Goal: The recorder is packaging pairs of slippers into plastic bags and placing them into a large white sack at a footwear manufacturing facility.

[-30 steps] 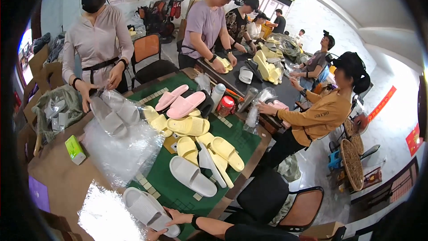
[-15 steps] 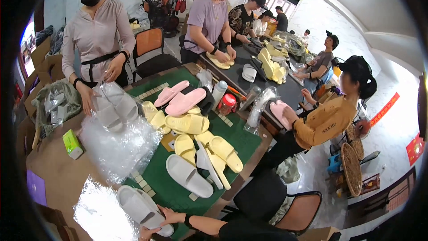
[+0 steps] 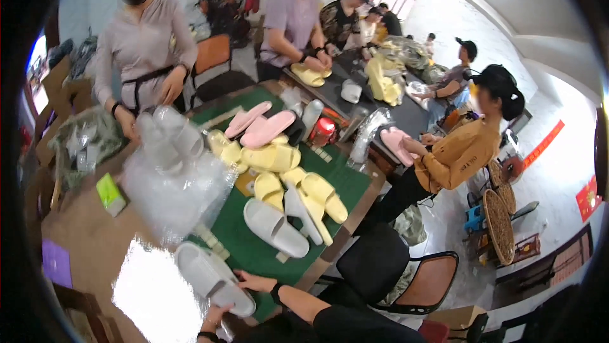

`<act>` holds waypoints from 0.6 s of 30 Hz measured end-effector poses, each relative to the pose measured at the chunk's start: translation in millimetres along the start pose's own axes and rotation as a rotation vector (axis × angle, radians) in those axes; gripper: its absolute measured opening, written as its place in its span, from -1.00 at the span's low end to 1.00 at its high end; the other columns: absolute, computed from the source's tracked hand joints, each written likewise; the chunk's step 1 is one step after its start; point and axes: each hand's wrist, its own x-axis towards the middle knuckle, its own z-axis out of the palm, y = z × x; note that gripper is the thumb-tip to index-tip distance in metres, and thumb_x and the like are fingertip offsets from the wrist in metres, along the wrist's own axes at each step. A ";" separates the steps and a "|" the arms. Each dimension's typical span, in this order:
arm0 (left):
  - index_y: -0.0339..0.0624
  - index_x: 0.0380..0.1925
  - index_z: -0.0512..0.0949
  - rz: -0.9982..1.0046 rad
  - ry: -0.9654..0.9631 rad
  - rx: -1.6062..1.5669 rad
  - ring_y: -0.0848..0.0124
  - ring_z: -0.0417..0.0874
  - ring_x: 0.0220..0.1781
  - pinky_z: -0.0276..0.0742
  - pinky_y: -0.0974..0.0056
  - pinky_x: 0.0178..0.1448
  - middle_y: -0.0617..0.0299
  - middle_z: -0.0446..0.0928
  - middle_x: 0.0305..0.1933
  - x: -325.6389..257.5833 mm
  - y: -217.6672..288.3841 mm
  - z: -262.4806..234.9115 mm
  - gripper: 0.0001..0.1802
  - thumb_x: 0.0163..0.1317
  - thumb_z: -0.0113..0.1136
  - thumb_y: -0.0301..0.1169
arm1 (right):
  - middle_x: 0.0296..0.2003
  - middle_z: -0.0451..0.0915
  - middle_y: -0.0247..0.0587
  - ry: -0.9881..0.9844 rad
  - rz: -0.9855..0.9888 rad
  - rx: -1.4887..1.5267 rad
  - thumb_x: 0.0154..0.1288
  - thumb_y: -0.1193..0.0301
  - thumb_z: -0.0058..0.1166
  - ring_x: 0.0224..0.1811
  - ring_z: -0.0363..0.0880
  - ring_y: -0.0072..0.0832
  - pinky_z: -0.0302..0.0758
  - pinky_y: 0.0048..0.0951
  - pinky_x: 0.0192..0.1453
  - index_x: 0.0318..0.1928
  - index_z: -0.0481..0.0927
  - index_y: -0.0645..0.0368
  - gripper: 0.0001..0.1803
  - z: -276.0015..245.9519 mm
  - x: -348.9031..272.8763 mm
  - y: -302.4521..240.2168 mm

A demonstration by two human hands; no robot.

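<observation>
Grip: right hand (image 3: 255, 281) loosely spread against slide footwear (image 3: 202, 271) | left hand (image 3: 217, 316) closure unclear | footwear pale grey, broad-strapped

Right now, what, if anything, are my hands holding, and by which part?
Grey slippers, by the sides of their near end: left hand on the left, right hand on the right. Blur hides how firmly.

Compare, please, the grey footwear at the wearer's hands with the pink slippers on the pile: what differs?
The grey footwear is pale grey; the pink slippers are light pink.
The left hand and right hand touch the grey footwear; no hand touches the pink slippers.
The grey footwear is nearer the camera than the pink slippers.
Both are plain-coloured.
</observation>
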 end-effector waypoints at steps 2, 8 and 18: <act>-0.42 0.00 0.36 0.104 -0.094 0.154 0.38 0.48 -0.03 0.39 0.28 0.07 0.13 0.47 -0.02 -34.3 60.7 33.2 -0.35 -0.05 0.31 -0.23 | 0.07 0.34 -0.05 0.122 -0.177 -0.101 0.00 0.52 0.12 0.05 0.35 -0.31 0.37 -0.34 0.06 0.19 0.14 0.29 -0.29 -10.9 6.9 33.6; -0.35 0.04 0.37 0.158 -0.007 0.241 0.35 0.43 0.03 0.33 0.29 0.12 0.13 0.45 0.02 -7.1 14.0 18.1 -0.42 0.15 0.14 -0.12 | -0.13 0.48 -0.08 0.356 0.023 -0.241 0.07 0.57 0.01 -0.06 0.45 -0.38 0.38 -0.40 0.04 0.02 0.30 0.35 -0.56 10.8 -8.0 -12.7; -0.33 0.02 0.37 0.088 0.024 -0.196 0.45 0.49 -0.09 0.41 0.36 0.02 0.19 0.49 -0.07 -80.7 53.4 -11.6 -0.50 0.13 0.19 -0.28 | 0.06 0.31 -0.11 0.390 -0.118 0.354 0.21 0.66 -0.18 0.12 0.28 -0.38 0.23 -0.42 0.20 0.14 0.15 0.34 -0.54 24.7 -25.3 -52.6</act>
